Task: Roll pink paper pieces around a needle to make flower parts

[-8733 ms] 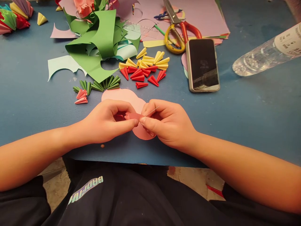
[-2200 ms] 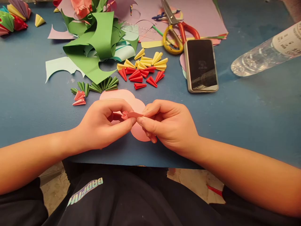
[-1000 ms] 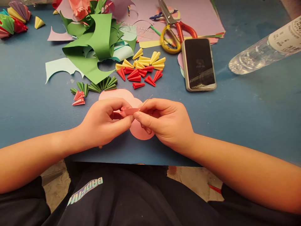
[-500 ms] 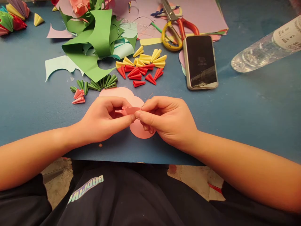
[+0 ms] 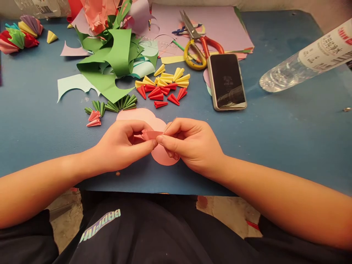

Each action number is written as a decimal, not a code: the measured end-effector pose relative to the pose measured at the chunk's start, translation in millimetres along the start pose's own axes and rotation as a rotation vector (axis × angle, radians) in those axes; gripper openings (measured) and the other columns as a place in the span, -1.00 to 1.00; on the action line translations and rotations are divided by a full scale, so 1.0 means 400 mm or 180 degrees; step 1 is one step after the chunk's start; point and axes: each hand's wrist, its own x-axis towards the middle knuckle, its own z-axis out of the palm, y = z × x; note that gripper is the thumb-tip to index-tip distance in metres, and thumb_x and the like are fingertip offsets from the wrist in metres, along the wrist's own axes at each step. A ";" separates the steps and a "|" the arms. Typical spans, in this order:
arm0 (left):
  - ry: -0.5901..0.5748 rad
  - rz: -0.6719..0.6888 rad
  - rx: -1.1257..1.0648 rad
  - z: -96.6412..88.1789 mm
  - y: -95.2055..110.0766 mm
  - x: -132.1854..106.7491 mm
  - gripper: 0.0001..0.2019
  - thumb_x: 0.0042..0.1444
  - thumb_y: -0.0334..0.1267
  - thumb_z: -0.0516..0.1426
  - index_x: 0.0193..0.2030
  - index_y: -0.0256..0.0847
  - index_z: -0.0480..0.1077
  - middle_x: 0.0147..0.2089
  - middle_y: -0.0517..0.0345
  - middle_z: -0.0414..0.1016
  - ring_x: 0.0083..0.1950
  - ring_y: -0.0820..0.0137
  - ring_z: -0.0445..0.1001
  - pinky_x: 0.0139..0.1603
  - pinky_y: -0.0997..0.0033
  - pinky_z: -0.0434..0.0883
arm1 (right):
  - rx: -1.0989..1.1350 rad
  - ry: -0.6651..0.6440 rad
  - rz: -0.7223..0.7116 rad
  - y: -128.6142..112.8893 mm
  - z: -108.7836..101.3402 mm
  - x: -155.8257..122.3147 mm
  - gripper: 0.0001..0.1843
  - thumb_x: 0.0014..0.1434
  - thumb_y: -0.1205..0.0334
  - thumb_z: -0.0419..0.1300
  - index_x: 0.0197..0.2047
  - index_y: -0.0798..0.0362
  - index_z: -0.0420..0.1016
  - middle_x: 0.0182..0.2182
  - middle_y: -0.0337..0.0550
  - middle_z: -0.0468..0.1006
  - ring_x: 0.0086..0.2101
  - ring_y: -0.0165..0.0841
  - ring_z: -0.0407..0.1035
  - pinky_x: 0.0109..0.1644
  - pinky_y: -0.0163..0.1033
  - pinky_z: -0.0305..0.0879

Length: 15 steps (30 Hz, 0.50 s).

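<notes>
My left hand (image 5: 122,145) is closed, pinching the left part of a small curled piece of pink paper (image 5: 153,135) between thumb and fingers. At the other end of this strip, the thumb and forefinger of my right hand (image 5: 196,146) are pressed together on its edge. A thin needle-like rod showed at the right fingertips earlier; now it is barely visible. Beneath both hands lie round pink paper pieces (image 5: 165,157), partly covered. Just beyond are small rolled paper cones: pink ones (image 5: 94,121), green ones (image 5: 121,104), red ones (image 5: 156,96) and yellow ones (image 5: 166,77).
Green paper scraps (image 5: 118,47) lie behind the cones. Scissors (image 5: 195,35) rest on pink sheets (image 5: 220,22), with a phone (image 5: 227,82) nearby. A plastic bottle (image 5: 308,58) lies at the right. Colourful cone clusters (image 5: 20,36) sit at far left.
The view has tilted up slightly, showing more of the table's far side. Both hands keep their grip on the pink paper; the thin rod at the right fingertips no longer stands out.
</notes>
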 end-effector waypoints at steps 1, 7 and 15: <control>0.0007 -0.0009 -0.0018 0.000 0.002 0.000 -0.83 0.10 -0.27 0.37 -0.36 -0.34 0.54 -0.40 0.14 0.53 -0.34 0.47 0.40 -0.35 0.49 0.37 | 0.0012 -0.0029 -0.0015 0.001 -0.001 0.000 -0.62 -0.01 0.17 0.67 -0.46 0.11 0.56 -0.64 -0.33 0.51 -0.63 -0.52 0.35 -0.58 -0.42 0.24; -0.0031 0.0025 -0.0197 -0.003 0.010 -0.001 -0.83 0.09 -0.30 0.40 -0.41 -0.31 0.53 -0.42 0.18 0.52 -0.36 0.51 0.39 -0.35 0.53 0.37 | 0.0024 -0.0091 -0.0082 -0.001 -0.001 0.001 -0.62 0.03 0.14 0.65 -0.44 0.10 0.55 -0.63 -0.33 0.52 -0.63 -0.53 0.35 -0.58 -0.42 0.25; -0.0092 0.0155 -0.0221 -0.002 0.014 -0.003 -0.90 0.10 -0.36 0.39 -0.36 -0.31 0.58 -0.40 0.23 0.51 -0.35 0.53 0.39 -0.33 0.56 0.37 | 0.0021 -0.0064 -0.0110 -0.003 0.003 0.004 -0.61 0.02 0.11 0.65 -0.42 0.10 0.56 -0.65 -0.36 0.49 -0.64 -0.54 0.30 -0.59 -0.41 0.20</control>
